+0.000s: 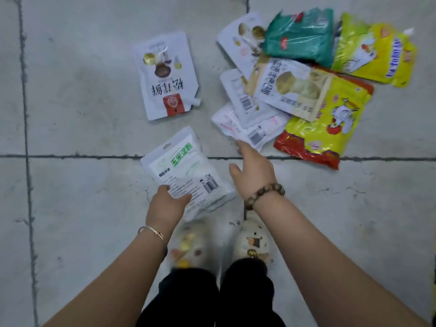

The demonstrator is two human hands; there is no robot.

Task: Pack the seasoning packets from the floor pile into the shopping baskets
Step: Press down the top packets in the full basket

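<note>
Patterned shoes stand lowest. The left hand pinches a white starch packet by its edge, and the right hand reaches, fingers spread, toward the pile. Such an edge grip may slip. No baskets are visible.

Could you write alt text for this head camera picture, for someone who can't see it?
A person's left hand grips a white packet while the right hand reaches toward a pile of colourful packets on a grey tiled floor. One mushroom-printed pouch lies apart.
</note>
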